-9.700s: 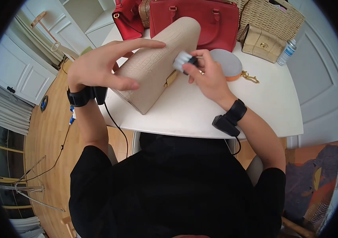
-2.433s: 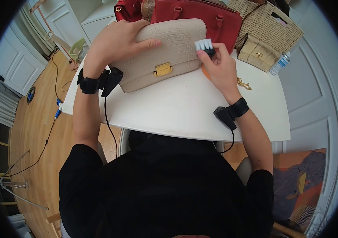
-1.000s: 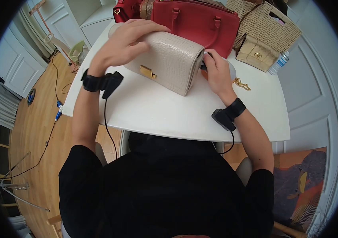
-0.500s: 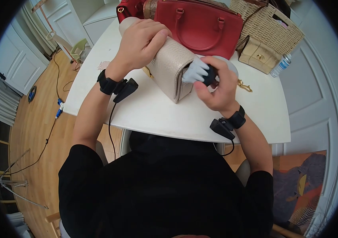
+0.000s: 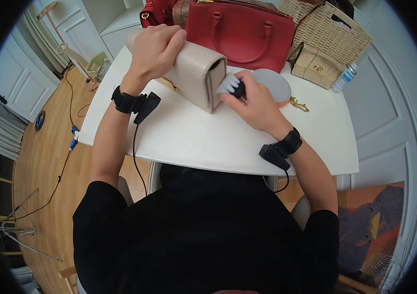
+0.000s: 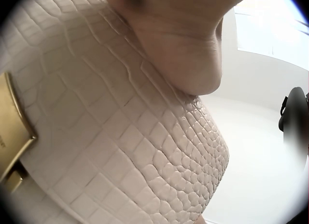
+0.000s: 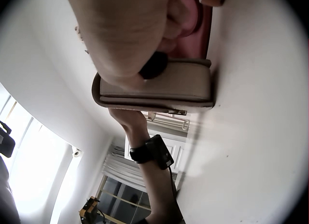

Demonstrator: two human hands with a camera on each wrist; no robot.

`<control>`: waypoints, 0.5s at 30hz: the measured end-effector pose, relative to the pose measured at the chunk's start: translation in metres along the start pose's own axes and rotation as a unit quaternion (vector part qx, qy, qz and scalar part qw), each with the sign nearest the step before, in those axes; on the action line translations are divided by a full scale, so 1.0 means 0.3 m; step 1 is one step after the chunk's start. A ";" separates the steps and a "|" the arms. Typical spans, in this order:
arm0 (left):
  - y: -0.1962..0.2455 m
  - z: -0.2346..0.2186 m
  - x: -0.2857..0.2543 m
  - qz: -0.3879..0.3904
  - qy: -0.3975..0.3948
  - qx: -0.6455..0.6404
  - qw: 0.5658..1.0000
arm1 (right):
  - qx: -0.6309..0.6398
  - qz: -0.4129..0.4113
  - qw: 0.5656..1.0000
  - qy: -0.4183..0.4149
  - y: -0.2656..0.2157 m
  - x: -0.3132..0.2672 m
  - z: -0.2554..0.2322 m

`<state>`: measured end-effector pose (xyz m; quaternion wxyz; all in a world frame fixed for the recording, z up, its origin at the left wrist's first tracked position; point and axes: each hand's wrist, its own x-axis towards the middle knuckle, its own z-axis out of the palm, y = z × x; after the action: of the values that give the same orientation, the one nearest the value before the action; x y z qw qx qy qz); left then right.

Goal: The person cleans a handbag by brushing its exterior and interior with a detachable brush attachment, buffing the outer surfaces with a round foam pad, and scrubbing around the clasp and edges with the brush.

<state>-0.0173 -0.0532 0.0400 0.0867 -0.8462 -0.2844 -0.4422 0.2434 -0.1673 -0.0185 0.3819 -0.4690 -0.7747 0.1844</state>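
Observation:
A cream crocodile-embossed handbag (image 5: 196, 73) stands on the white table, its narrow side turned to the right. Its gold clasp (image 6: 14, 130) shows large in the left wrist view. My left hand (image 5: 157, 51) grips the bag over its top, the far fingers hidden behind it. In my right hand (image 5: 260, 105) is a small brush (image 5: 232, 87) with white bristles and a black back, pinched between thumb and fingers. Its bristles meet the bag's side panel. From the right wrist, the brush's black back (image 7: 155, 65) overlaps that side panel (image 7: 186, 81).
Behind stand a red handbag (image 5: 240, 36), a woven straw bag (image 5: 340, 34) and a gold bag (image 5: 316, 66). A spray can (image 5: 344, 78) is at the right. A round grey-topped tin (image 5: 273, 83) with a gold chain (image 5: 300, 104) lies beyond my right hand.
The bag has turned from clasp facing front to side panel facing right, then shifted left. My left hand moved from its front to over its top. The brush followed leftward along the side.

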 end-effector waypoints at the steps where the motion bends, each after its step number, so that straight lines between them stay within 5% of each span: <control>1: -0.013 -0.003 -0.001 0.002 -0.003 -0.003 1.000 | -0.046 0.052 0.995 -0.073 -0.006 0.002 -0.008; 5: -0.022 -0.013 -0.003 0.004 -0.010 -0.001 1.000 | -0.180 0.053 0.967 -0.171 0.009 0.015 -0.027; 8: -0.012 -0.014 -0.001 -0.001 -0.011 -0.002 1.000 | -0.188 0.033 0.975 -0.116 0.030 0.014 -0.035; 10: -0.008 -0.010 -0.004 -0.006 -0.009 -0.004 1.000 | 0.020 -0.025 0.989 0.142 0.012 0.020 -0.030; 14: -0.018 -0.012 -0.002 -0.003 -0.015 -0.004 1.000 | 0.134 -0.091 0.970 0.182 0.029 0.013 0.024; 15: -0.017 -0.011 -0.003 -0.004 -0.014 -0.003 1.000 | 0.068 -0.049 0.992 0.098 0.009 0.007 0.015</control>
<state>-0.0229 -0.0507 0.0407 0.0782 -0.8516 -0.2873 -0.4313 0.2410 -0.1640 -0.0223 0.4953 -0.4195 -0.7413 0.1708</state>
